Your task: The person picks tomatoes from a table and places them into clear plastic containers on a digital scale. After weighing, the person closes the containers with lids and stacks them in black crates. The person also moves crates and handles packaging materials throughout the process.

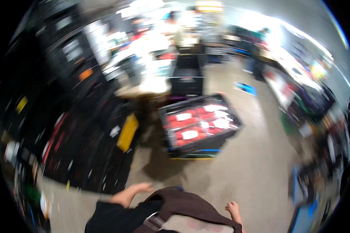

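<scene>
My left hand (145,187) hangs beside my dark apron (186,201), blurred, with nothing visible in it; its fingers are too unclear to read. My right hand (232,206) is low on the other side of the apron, fingers slightly curled, and no object shows in it. Before me stands a black plastic crate (202,144) on top of others, holding clear-wrapped red packs (189,125) with white labels. Neither hand touches the crate.
Tall stacks of black crates (90,139) rise on the left. A cluttered, brightly lit worktable (143,87) stands ahead, with a person (175,29) behind it. Another person (253,52) is at the right-hand bench. A blue-and-white item (245,88) lies on the floor.
</scene>
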Demonstrator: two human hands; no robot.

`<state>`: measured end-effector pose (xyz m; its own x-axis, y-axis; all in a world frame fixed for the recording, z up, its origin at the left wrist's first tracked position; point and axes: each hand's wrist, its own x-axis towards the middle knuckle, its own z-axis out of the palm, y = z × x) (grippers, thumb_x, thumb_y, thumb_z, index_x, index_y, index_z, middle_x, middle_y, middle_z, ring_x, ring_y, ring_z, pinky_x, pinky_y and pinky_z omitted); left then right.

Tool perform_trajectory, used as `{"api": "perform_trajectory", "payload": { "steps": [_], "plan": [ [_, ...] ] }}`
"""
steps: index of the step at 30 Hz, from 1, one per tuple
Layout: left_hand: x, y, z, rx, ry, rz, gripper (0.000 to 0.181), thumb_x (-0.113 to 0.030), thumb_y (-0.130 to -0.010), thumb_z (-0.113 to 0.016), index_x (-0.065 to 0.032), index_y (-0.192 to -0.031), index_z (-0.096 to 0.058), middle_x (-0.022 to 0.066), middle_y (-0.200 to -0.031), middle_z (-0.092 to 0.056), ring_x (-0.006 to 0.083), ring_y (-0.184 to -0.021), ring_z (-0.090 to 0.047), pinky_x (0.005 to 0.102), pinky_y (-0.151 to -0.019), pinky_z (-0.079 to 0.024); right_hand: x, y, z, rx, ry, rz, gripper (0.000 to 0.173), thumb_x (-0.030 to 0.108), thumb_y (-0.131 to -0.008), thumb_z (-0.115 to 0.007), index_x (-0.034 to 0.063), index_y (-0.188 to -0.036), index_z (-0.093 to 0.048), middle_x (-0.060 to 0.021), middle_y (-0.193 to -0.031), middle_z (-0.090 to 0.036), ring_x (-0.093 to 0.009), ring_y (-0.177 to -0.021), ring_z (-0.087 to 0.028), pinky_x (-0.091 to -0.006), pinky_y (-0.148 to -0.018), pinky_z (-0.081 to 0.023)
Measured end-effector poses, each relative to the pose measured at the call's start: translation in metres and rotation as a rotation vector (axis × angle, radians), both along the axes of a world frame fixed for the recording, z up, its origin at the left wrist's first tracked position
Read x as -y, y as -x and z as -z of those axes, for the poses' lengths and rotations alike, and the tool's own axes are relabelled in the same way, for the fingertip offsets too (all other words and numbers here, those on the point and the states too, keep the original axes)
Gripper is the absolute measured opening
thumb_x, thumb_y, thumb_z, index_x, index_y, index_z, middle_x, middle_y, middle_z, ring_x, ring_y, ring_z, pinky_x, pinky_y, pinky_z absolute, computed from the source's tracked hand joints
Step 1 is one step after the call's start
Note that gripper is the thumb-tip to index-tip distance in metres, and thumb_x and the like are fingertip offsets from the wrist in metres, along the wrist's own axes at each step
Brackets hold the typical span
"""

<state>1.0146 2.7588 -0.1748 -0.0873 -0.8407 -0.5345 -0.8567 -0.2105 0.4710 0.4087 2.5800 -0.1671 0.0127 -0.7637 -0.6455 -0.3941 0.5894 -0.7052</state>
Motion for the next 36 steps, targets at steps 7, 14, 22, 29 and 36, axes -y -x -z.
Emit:
{"api": "perform_trajectory", "payload": {
  "steps": [7, 14, 22, 29, 36],
  "plan": [
    [0.154, 0.044, -0.125, 0.135, 0.127, -0.376, 0.032, -0.031, -0.089, -0.057, -0.0057, -0.105, -0.067, 0.0172, -0.100, -0.070, 0.0352, -0.097, -0.066, 0.0478, -0.082, -0.052, 0.157, -0.002, -0.027, 0.302, 0.022, 0.014, 0.017, 0.015, -0.092, -0.055, -0.0002, -0.101, -0.055, -0.0138, -0.079, -0.065, -0.019, -0.058, -0.062, -0.0304, -0.053, -0.050],
    [0.337, 0.158, -0.127, -0.210, 0.418, -0.254, 0.025, -0.024, -0.091, -0.053, -0.0044, -0.103, -0.064, 0.0168, -0.100, -0.067, 0.0348, -0.098, -0.064, 0.0456, -0.085, -0.050, 0.210, 0.171, 0.009, -0.138, -0.055, 0.170, 0.014, 0.015, -0.091, -0.054, 0.0012, -0.091, -0.055, -0.0128, -0.072, -0.064, -0.021, -0.055, -0.061, -0.0325, -0.045, -0.046],
    [0.508, 0.219, -0.128, -0.212, 0.336, -0.077, 0.024, -0.025, -0.090, -0.055, -0.0045, -0.099, -0.063, 0.0183, -0.096, -0.066, 0.0365, -0.097, -0.063, 0.0482, -0.084, -0.049, 0.303, 0.193, 0.003, -0.159, -0.165, 0.174, 0.012, 0.015, -0.088, -0.056, 0.0031, -0.086, -0.058, -0.0136, -0.072, -0.063, -0.025, -0.058, -0.060, -0.0373, -0.049, -0.046],
    [0.580, 0.272, -0.123, 0.051, 0.374, -0.345, 0.022, -0.024, -0.088, -0.055, -0.0049, -0.096, -0.065, 0.0182, -0.090, -0.066, 0.0368, -0.089, -0.065, 0.0501, -0.078, -0.050, 0.497, 0.231, 0.017, -0.098, -0.110, -0.084, 0.010, 0.014, -0.085, -0.058, 0.0048, -0.081, -0.060, -0.0143, -0.071, -0.062, -0.028, -0.061, -0.059, -0.0414, -0.053, -0.046],
    [0.629, 0.394, -0.139, -0.123, 0.431, -0.592, 0.021, -0.025, -0.089, -0.056, -0.0060, -0.096, -0.063, 0.0182, -0.089, -0.066, 0.0362, -0.089, -0.065, 0.0487, -0.077, -0.050, 0.718, 0.270, 0.017, -0.124, -0.037, -0.347, 0.010, 0.014, -0.082, -0.060, 0.0065, -0.077, -0.062, -0.0150, -0.071, -0.061, -0.032, -0.064, -0.058, -0.0455, -0.056, -0.045]
  ]
}}
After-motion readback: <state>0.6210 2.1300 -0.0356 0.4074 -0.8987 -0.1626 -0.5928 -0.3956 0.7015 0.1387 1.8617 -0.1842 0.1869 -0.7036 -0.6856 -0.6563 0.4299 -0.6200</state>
